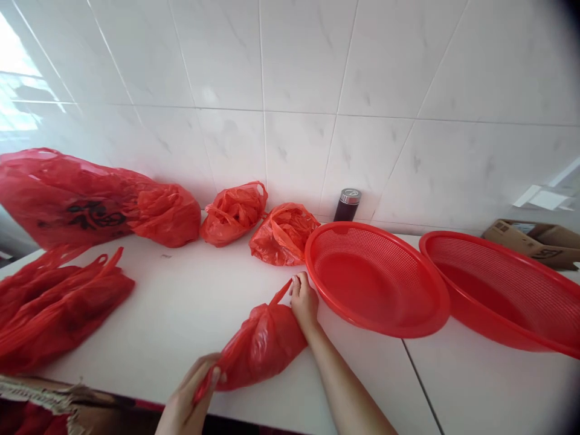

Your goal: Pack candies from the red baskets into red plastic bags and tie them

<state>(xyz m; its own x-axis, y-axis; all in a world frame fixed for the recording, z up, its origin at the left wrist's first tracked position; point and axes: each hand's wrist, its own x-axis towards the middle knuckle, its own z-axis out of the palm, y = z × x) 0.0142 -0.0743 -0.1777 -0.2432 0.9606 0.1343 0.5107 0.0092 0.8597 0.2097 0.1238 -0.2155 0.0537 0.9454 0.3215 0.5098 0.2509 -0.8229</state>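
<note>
- White marbled wall tiles [299,60] rise beyond both our hands.
- A white flat-topped table [181,314] spreads beneath our left hand [194,383] and right hand [304,305].
- A large translucent red plastic bag with black print [81,193] lies beyond our left hand, off to its left.
- Two oval red perforated plastic baskets [357,284] [498,290] sit to the right of our right hand, the first just beside it.
- Slumped dark-red plastic bags [58,308] lie left of our left hand.
- A bulging glossy red plastic bag [263,347] rests on the table between our hands; our left fingers close round its gathered near end, our right fingertips pinch its raised handle.
- Two crumpled red plastic bags [233,214] [285,235] sit beyond our right hand.
- An open brown cardboard box [539,241] stands far right of our right hand.
- A dark cylindrical flask with a silver lid [347,205] stands beyond our right hand, by the wall.
</note>
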